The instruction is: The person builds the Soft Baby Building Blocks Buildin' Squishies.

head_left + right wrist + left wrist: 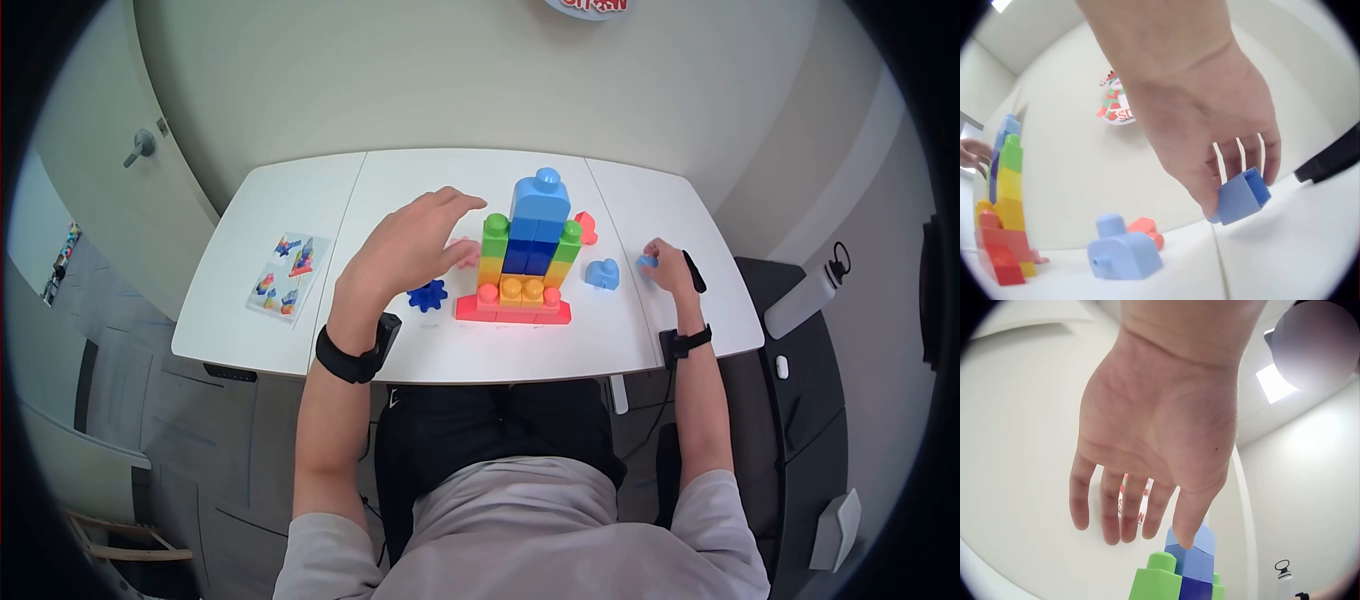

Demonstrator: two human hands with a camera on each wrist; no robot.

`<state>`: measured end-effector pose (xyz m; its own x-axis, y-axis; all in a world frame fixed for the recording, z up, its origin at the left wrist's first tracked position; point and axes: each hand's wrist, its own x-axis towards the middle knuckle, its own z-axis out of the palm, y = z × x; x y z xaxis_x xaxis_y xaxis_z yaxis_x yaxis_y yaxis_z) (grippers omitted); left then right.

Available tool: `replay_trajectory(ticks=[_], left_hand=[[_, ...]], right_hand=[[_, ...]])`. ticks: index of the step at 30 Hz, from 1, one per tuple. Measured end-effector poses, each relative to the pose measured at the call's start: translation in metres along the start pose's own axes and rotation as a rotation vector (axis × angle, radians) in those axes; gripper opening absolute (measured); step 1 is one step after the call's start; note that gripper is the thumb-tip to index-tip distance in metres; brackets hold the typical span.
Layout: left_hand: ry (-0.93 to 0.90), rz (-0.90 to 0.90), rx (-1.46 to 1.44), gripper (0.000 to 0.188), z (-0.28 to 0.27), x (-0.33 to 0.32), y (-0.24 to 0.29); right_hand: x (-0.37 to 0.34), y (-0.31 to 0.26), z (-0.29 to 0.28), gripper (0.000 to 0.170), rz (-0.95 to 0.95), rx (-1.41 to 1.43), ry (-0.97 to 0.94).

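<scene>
A tower of bricks [528,256] stands on the table, with a red base, yellow and orange bricks, green side columns, a dark blue middle and a light blue top. Left of its upper part, my left hand [415,240] is raised with fingers spread and nothing held; the left wrist view shows its palm [1157,425]. At the table's right, my right hand [1216,125] pinches a small light blue brick [1241,199] between thumb and fingers, its hollow end turned sideways. A rounded light blue piece [602,274] lies between the tower and my right hand.
A dark blue gear [428,295] and a pink piece [463,252] lie left of the tower, a red piece [586,228] behind it to the right. A picture sheet [289,277] lies on the table's left. A white bottle [803,303] is on the dark surface at right.
</scene>
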<state>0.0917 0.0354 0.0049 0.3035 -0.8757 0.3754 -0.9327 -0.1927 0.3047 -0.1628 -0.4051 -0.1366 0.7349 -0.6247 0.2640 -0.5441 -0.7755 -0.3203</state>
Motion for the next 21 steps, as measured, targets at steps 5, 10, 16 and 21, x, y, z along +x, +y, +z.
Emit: replay_trajectory(ticks=[5,10,16,21], left_hand=[[-0.010,0.000,0.006,0.049,0.003,-0.001,-0.004],[0.010,-0.014,0.020,0.049,-0.003,-0.003,-0.001],[0.017,0.027,0.019,0.049,-0.003,-0.004,-0.001],[0.010,0.037,0.008,0.049,-0.001,-0.004,-0.002]], right_hand=[[-0.008,-0.121,-0.070,0.032,-0.132,0.402,0.264],[-0.016,-0.204,-0.101,0.039,-0.472,0.982,0.383],[-0.021,-0.268,-0.101,0.037,-0.589,0.833,0.363],[-0.016,-0.278,-0.090,0.036,-0.635,0.553,0.374]])
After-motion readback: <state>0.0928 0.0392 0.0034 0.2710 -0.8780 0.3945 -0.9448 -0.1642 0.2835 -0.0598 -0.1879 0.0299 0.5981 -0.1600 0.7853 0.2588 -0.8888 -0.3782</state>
